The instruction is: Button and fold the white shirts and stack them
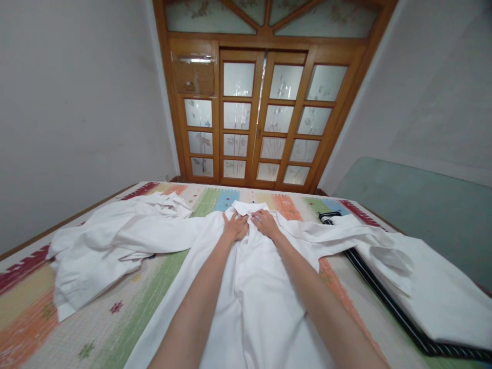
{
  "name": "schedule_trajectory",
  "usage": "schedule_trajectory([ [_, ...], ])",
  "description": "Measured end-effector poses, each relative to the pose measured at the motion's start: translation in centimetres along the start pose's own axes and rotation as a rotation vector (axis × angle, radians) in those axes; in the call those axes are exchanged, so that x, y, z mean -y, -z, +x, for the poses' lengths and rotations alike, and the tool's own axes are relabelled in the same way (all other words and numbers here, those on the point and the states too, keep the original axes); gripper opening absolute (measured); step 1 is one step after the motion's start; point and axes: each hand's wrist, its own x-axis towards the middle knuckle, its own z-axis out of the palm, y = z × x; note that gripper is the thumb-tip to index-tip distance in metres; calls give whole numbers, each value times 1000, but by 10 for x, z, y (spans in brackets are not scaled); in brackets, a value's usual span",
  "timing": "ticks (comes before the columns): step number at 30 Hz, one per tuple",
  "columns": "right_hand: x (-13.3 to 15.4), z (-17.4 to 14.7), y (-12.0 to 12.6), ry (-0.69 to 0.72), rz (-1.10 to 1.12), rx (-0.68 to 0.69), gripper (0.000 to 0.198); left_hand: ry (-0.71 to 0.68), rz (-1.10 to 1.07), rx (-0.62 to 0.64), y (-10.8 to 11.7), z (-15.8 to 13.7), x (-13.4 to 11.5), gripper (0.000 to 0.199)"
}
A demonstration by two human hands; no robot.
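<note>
Hands (236,227) on white shirt (261,287), below collar edge (252,207) — striped cloth (151,289) either side

The shirt (265,292) – white, lightly creased – lies spread on the striped cover (148,292), collar (251,207) at the far end, sleeves (157,234) out sideways.

Two bare forearms (198,302), narrow wrists (227,239), bare hands (236,226)

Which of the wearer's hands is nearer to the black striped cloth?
Right. The right hand is on the front of the white shirt, on the side toward the black striped cloth; the left hand is on the shirt's other side, farther away.
</note>
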Motion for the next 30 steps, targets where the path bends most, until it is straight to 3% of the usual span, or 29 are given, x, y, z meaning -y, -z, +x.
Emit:
schedule_trajectory([
  [5, 10, -22, 8, 25, -143, 213, 50, 20, -5, -31, 0, -4, -2, 52],
  [10, 22, -50, 27, -40, -123, 388, 52, 38, 1, 23, 3, -11, 0, 55],
  [15, 20, -114, 40, -12, -55, 252, 59, 46, 5, 43, 8, -20, 3, 56],
  [19, 8, -155, 51, -88, -56, 226, 66, 43, 18, 31, 7, -28, 6, 54],
  [23, 3, -163, 60, -160, -80, 257, 69, -58, 87, 21, 13, -41, 21, 52],
  [26, 4, -160, 61, -167, -89, 261, 69, -172, 169, -49, 30, -54, 45, 46],
  [30, 5, -160, 57, -169, -102, 249, 69, 33, 209, -149, 61, -69, 90, 44],
])
